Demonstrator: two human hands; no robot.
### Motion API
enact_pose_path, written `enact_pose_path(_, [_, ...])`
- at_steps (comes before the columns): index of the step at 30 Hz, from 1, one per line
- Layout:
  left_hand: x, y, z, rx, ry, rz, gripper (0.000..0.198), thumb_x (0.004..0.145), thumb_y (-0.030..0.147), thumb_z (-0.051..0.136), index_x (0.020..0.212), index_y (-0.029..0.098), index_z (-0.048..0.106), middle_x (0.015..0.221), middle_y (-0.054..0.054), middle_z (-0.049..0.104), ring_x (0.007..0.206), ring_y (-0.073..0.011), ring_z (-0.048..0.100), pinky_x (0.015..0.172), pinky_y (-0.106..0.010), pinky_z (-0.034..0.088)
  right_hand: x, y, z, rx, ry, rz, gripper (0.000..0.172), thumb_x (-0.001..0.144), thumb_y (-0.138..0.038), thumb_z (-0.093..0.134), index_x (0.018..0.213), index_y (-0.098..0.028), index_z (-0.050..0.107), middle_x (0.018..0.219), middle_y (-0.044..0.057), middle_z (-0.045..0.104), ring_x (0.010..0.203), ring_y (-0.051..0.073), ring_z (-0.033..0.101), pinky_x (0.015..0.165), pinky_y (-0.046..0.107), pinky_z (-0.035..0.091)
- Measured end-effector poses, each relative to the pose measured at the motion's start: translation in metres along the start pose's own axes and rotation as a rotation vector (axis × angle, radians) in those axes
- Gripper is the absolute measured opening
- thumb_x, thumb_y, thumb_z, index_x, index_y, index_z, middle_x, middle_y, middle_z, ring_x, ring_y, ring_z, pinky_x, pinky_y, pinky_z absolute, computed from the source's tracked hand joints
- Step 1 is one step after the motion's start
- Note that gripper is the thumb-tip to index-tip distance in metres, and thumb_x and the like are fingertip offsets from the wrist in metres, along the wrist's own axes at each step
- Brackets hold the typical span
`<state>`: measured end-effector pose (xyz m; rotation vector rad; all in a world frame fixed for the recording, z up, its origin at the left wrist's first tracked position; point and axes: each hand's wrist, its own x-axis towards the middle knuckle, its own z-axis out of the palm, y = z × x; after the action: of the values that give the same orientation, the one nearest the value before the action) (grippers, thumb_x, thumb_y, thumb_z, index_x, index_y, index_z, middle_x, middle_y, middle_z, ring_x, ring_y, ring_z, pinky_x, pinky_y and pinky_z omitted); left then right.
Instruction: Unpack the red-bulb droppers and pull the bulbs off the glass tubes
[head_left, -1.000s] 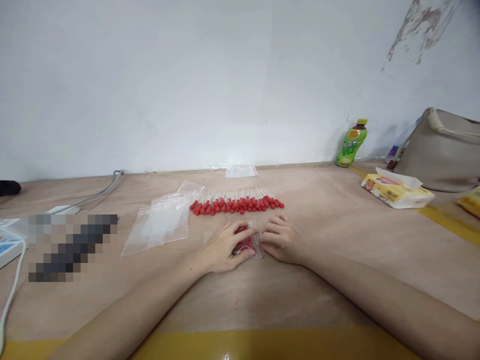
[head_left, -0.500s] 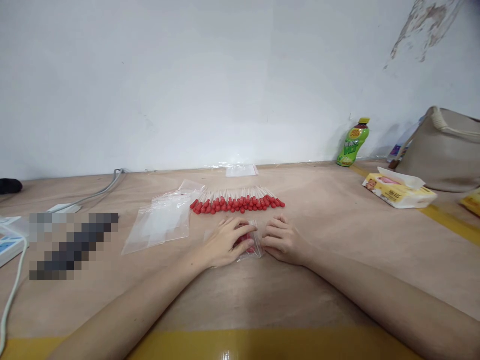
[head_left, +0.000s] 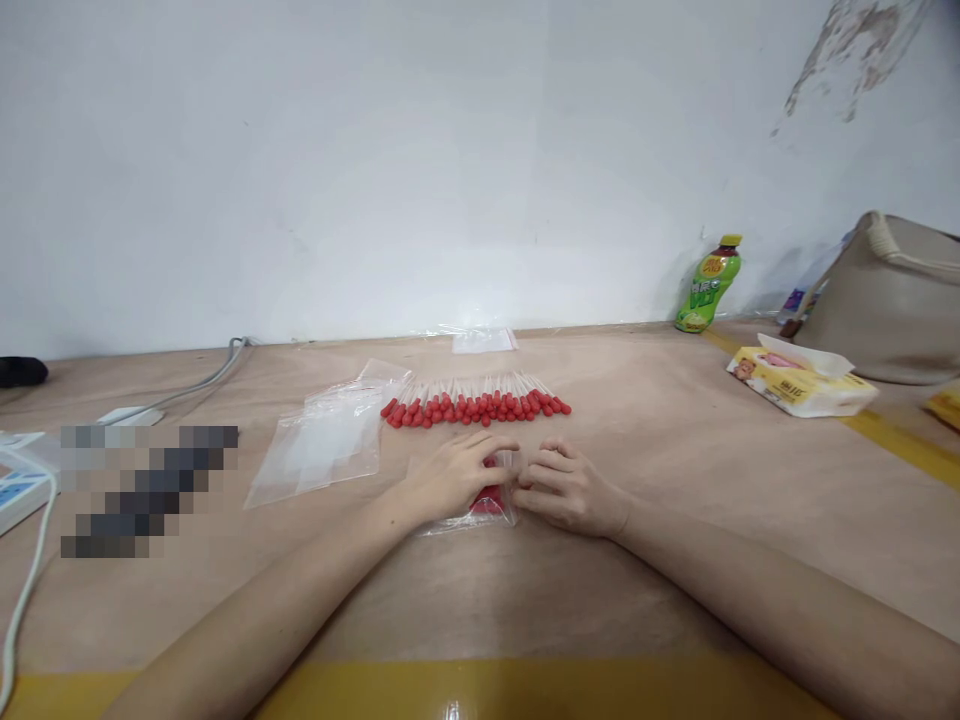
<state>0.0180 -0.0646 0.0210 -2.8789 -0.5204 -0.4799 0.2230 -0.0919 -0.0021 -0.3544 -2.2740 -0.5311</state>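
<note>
A clear zip-lock bag [head_left: 456, 521] lies flat on the table with red-headed pieces [head_left: 488, 499] inside. My left hand [head_left: 457, 478] rests over the bag, its fingers and thumb curved onto it and covering part of the red contents. At the bag's right edge, the zip end, my right hand [head_left: 564, 488] has its fingers curled and pinched on the plastic. Just beyond both hands is a row of pale thin sticks with red heads [head_left: 476, 408], like large matches. Several flat, clear zip-lock bags [head_left: 319, 440] overlap to the left of that row.
Another clear bag [head_left: 484, 342] lies by the wall. To the right are a tissue pack [head_left: 799, 385], a green drink bottle [head_left: 707, 290] and a beige bag [head_left: 885, 300]. A power strip [head_left: 22, 485] with cables and a blurred dark object [head_left: 150, 495] lie left.
My left hand has shifted slightly, showing more of the bag's lower edge and red contents. My right fingers have moved a little left and nearer along the bag's edge.
</note>
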Motion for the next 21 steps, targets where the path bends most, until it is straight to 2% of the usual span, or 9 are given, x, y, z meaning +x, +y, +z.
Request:
enact_pose_path(3, [-0.001, -0.002, 0.003, 0.018, 0.017, 0.025, 0.014, 0.084, 0.019, 0.051, 0.091, 0.021, 0.062, 0.116, -0.006, 0.053, 0.103, -0.0195, 0.051, 0.086, -0.033, 0.043, -0.001, 0.000, -0.001, 0.006, -0.012, -0.003, 0.023, 0.089, -0.017, 0.038, 0.079, -0.020, 0.059, 0.073, 0.000, 0.059, 0.076, 0.011, 0.046, 0.077, 0.029, 0.033])
enact_pose_path(8, [-0.003, -0.004, 0.009, 0.010, 0.179, 0.080, 0.014, 0.085, 0.022, 0.048, 0.089, 0.018, 0.061, 0.100, -0.006, 0.061, 0.085, -0.0141, 0.058, 0.072, -0.025, 0.046, -0.003, 0.000, 0.001, 0.016, -0.035, 0.014, 0.020, 0.088, -0.017, 0.040, 0.079, -0.020, 0.058, 0.072, 0.000, 0.058, 0.074, 0.012, 0.045, 0.075, 0.029, 0.033])
enact_pose_path(12, [-0.004, -0.002, 0.011, 0.037, 0.282, 0.117, 0.016, 0.087, 0.020, 0.045, 0.086, 0.017, 0.061, 0.090, -0.005, 0.064, 0.076, -0.0119, 0.060, 0.066, -0.022, 0.047, -0.003, 0.002, 0.003, 0.021, -0.036, 0.092, 0.012, 0.083, -0.016, 0.048, 0.076, -0.019, 0.058, 0.071, 0.000, 0.058, 0.072, 0.012, 0.044, 0.070, 0.029, 0.032])
enact_pose_path(15, [-0.004, -0.001, 0.011, 0.051, 0.305, 0.120, 0.017, 0.087, 0.018, 0.044, 0.083, 0.016, 0.061, 0.085, -0.003, 0.065, 0.070, -0.0103, 0.060, 0.064, -0.020, 0.046, -0.003, 0.003, 0.004, 0.029, -0.038, 0.138, 0.005, 0.080, -0.019, 0.055, 0.076, -0.020, 0.059, 0.071, 0.000, 0.058, 0.072, 0.013, 0.044, 0.068, 0.029, 0.032])
enact_pose_path(21, [-0.005, 0.000, 0.011, 0.039, 0.301, 0.088, 0.020, 0.088, 0.019, 0.042, 0.081, 0.017, 0.060, 0.083, -0.001, 0.066, 0.066, -0.0089, 0.060, 0.060, -0.019, 0.046, -0.004, 0.003, 0.006, 0.041, -0.039, 0.151, 0.004, 0.079, -0.021, 0.056, 0.078, -0.020, 0.060, 0.072, 0.000, 0.059, 0.072, 0.013, 0.044, 0.067, 0.029, 0.031])
